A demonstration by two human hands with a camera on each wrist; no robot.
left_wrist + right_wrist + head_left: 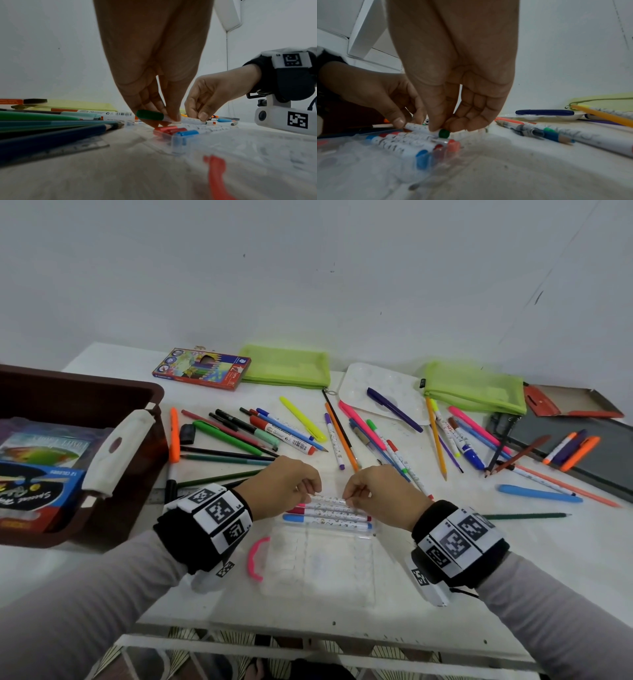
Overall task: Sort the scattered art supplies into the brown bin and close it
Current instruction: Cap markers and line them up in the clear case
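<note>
A white patterned marker with a green cap (329,500) hangs level just above a clear plastic marker case (318,566) with a pink handle (254,559). My left hand (313,491) pinches the marker beside its green cap (150,115). At the other end, my right hand (347,497) pinches it by the green end plug (443,133). Pink, red and blue markers (329,517) lie side by side in the case. The brown bin (85,386) stands open at the left with boxes inside.
Many pens, markers and pencils (291,433) lie scattered across the white table. At the back are a coloured pencil box (202,368), two green mesh pouches (286,366), a white palette (380,386) and, at the right, a dark tray (603,453). A ruler (159,495) lies beside the bin.
</note>
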